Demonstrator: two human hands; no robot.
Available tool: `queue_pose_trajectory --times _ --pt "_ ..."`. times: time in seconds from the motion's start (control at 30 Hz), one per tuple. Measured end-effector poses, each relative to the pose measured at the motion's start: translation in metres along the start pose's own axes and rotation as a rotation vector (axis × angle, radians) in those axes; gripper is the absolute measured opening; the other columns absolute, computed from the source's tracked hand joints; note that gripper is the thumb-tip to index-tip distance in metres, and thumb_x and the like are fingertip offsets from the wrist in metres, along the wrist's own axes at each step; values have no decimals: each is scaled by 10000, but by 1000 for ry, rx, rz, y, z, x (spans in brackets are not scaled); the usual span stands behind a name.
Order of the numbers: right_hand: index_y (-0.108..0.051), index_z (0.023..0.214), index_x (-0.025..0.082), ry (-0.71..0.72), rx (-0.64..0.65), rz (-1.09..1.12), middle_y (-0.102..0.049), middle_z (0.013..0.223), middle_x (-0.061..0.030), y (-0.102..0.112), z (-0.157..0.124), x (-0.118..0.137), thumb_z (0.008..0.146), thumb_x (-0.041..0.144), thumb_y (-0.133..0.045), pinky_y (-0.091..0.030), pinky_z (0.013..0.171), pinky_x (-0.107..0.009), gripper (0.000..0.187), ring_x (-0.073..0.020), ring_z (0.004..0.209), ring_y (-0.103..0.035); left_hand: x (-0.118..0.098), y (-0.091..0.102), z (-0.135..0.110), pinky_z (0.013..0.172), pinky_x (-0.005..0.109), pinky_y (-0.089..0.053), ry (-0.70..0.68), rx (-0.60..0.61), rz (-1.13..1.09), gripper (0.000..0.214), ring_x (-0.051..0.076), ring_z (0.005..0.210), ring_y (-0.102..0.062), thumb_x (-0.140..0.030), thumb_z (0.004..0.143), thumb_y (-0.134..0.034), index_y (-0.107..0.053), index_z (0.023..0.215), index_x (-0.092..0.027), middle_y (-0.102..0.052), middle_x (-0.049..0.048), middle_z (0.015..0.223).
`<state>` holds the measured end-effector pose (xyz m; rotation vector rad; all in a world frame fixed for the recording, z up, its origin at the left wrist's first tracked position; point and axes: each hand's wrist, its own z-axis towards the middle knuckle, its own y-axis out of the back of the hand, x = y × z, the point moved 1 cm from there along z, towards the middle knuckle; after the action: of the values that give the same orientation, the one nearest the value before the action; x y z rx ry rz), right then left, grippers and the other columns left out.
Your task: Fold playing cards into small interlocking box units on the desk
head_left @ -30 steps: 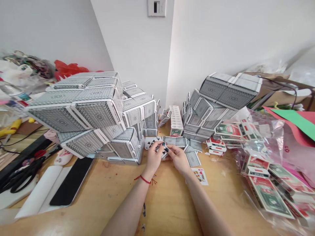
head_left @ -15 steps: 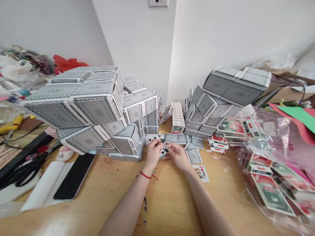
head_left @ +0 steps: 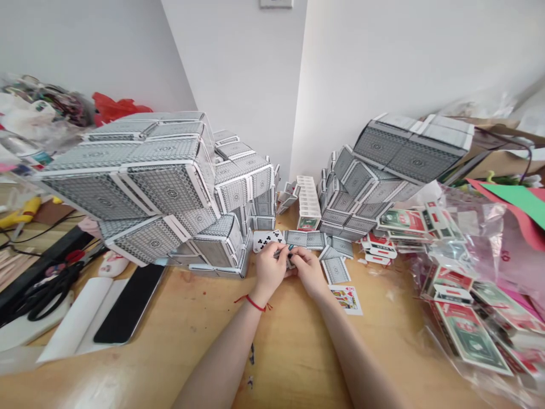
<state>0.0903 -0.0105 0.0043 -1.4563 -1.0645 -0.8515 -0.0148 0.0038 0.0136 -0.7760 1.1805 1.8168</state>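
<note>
My left hand (head_left: 271,271) and my right hand (head_left: 307,270) meet at the middle of the wooden table (head_left: 289,346), fingers curled round a small folded playing card (head_left: 289,260) held between them. A face-up clubs card (head_left: 266,240) lies just beyond my left hand. Grey-backed cards (head_left: 336,270) lie flat to the right of my right hand, and a face-up court card (head_left: 348,299) rests beside my right wrist. A red string circles my left wrist.
Big stacks of grey card blocks stand at the left (head_left: 145,187) and at the back right (head_left: 383,165). Red-green card boxes in plastic bags (head_left: 468,318) fill the right. A black phone (head_left: 128,304), white paper and scissors (head_left: 38,292) lie at the left.
Both hands closed in tighter over the small card, so the clubs face seen between the fingers is now mostly covered. The view shifted slightly.
</note>
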Motion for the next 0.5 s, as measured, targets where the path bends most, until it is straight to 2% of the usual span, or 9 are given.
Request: queue_pose_trajectory --times 0.23,0.5 --pt "-644 871 197 -36 100 92 -633 826 -18 0 -1 0 664 233 -577 -533 542 -300 221 -177 695 -587 4 2 4 591 220 -413 179 -1 -111 127 132 635 -567 -241 717 -531 -606 663 -153 -635 21 669" --pt "-665 918 205 -35 264 170 -645 939 -16 -2 -3 3 679 196 -576 -530 683 -341 255 -163 744 -602 21 0 8 581 223 -416 323 -37 -264 181 129 615 -558 -293 694 -547 -622 644 -135 -628 11 627"
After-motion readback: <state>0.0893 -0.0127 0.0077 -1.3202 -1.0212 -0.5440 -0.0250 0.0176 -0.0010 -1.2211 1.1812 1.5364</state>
